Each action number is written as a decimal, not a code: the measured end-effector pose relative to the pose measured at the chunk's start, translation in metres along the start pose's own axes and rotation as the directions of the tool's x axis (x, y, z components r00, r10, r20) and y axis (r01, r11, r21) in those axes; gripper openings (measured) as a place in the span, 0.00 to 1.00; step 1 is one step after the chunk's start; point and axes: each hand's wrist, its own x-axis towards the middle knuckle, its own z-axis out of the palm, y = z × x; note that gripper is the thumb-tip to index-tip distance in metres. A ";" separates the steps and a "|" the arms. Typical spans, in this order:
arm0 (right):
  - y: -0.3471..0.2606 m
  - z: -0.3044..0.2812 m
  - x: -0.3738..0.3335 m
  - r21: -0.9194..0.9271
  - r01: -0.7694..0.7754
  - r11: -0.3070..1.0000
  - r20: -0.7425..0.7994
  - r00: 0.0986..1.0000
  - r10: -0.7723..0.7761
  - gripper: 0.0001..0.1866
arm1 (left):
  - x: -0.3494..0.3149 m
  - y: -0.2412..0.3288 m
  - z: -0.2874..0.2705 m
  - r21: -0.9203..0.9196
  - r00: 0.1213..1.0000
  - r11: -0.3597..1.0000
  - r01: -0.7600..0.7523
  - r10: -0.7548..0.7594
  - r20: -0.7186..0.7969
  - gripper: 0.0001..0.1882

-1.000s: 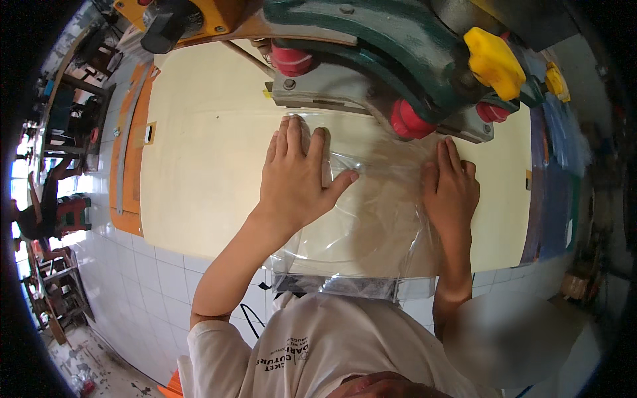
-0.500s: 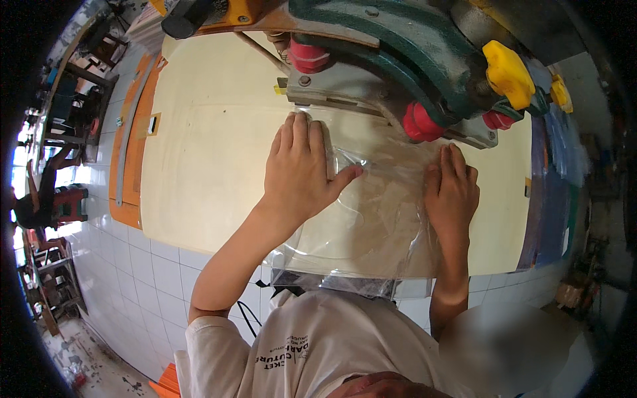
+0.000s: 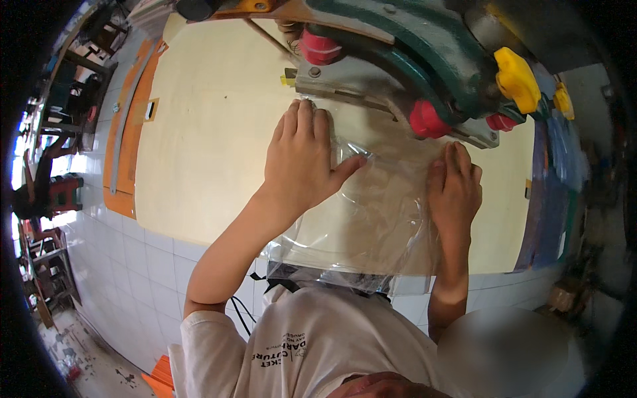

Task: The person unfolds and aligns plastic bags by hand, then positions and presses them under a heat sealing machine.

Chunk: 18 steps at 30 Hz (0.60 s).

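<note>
A clear plastic sheet or bag (image 3: 378, 219) lies wrinkled on the pale yellow table top (image 3: 199, 132), its near end hanging over the front edge. My left hand (image 3: 298, 156) rests flat along the sheet's left side, fingers stretched forward and thumb spread onto the plastic. At the right side, my right hand (image 3: 456, 186) lies on the sheet's edge, fingers slightly bent and thumb beside them. Just beyond my fingertips stands a green press-like machine (image 3: 411, 46) with a grey metal bar (image 3: 345, 93). The sheet's far edge reaches this bar; whether it lies beneath cannot be made out.
The machine carries red knobs (image 3: 430, 119) and yellow knobs (image 3: 517, 79). An orange board (image 3: 126, 159) with a metal ruler (image 3: 127, 119) lies at the left. Bluish plastic sheets (image 3: 551, 192) sit at the right. Farther left are a red stool (image 3: 65, 192) and another person.
The whole view has shifted slightly. Both hands stay at the sheet's sides in nearly the same place, and the plastic's near end has shifted a little.
</note>
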 end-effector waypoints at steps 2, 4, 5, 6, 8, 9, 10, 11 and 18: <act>0.001 -0.001 -0.001 -0.012 -0.001 1.000 -0.016 1.000 0.001 0.23 | 0.001 0.000 0.001 -0.009 1.000 1.000 0.009 -0.009 -0.025 0.45; 0.000 -0.001 -0.001 -0.019 0.007 1.000 -0.031 0.999 -0.007 0.23 | 0.001 -0.001 0.001 -0.040 0.999 0.999 0.001 -0.002 -0.032 0.43; -0.002 -0.003 -0.001 -0.005 -0.013 1.000 -0.015 1.000 0.013 0.23 | 0.000 -0.002 0.002 -0.041 0.999 0.999 0.019 -0.021 -0.036 0.43; -0.003 -0.004 0.000 0.009 -0.033 0.999 0.001 0.999 0.033 0.23 | -0.001 -0.003 0.003 -0.045 0.998 0.999 0.005 -0.008 -0.058 0.43; -0.005 -0.005 0.000 -0.004 -0.030 1.000 0.005 1.000 0.030 0.22 | -0.001 -0.003 0.005 -0.053 0.996 0.999 0.000 -0.005 -0.086 0.42; -0.006 -0.006 0.000 -0.012 -0.043 0.999 0.006 0.999 0.043 0.22 | 0.000 -0.003 0.006 -0.072 0.996 0.997 0.004 -0.011 -0.094 0.43; -0.007 -0.006 -0.001 -0.014 -0.032 0.999 0.006 0.999 0.032 0.22 | 0.000 -0.003 0.006 -0.088 0.995 0.996 0.006 -0.015 -0.100 0.43; -0.008 -0.007 -0.001 -0.029 -0.034 0.999 0.010 0.999 0.034 0.22 | 0.000 -0.003 0.006 -0.089 0.994 0.996 0.015 -0.024 -0.105 0.43; -0.008 -0.006 -0.002 -0.042 -0.026 0.999 0.014 1.000 0.026 0.21 | -0.001 -0.004 0.009 -0.116 0.992 0.993 0.016 -0.030 -0.119 0.42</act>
